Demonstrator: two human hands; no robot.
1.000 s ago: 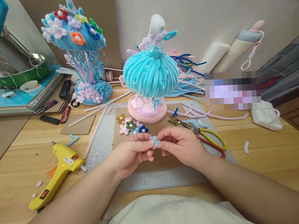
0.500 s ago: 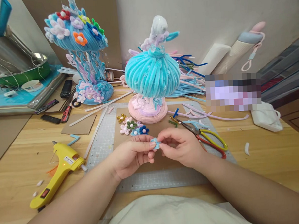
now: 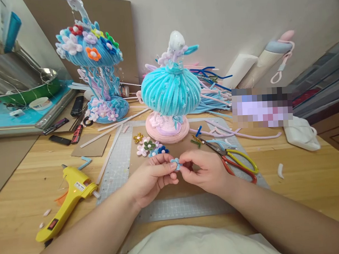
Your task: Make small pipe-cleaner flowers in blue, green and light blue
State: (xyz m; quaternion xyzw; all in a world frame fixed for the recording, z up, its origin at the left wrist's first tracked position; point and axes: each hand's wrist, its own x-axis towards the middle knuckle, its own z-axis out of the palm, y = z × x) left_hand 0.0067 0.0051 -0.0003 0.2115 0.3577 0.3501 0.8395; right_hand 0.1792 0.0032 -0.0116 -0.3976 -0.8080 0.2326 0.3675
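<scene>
A small light-blue fuzzy flower [image 3: 176, 164] is pinched between both hands above the cardboard on the grey cutting mat. My left hand [image 3: 156, 176] grips it from the left between thumb and index finger. My right hand [image 3: 202, 170] pinches its right edge with thumb and forefinger. Just behind my left hand lies a cluster of small fuzzy flowers [image 3: 149, 144] in gold, green, pink and blue. Beyond them stands a turquoise pipe-cleaner lamp shape [image 3: 170, 90] on a round pink base [image 3: 167, 132].
A yellow glue gun [image 3: 68, 202] lies at the left. Scissors [image 3: 238, 157] with yellow and red handles rest right of my right hand. A flower-covered blue jellyfish shape [image 3: 91, 51] stands back left, and loose pipe cleaners [image 3: 213, 102] lie behind.
The view has shifted slightly, so the objects at the back sit lower. Both hands still hold the blue flower, its petals now showing a little more.
</scene>
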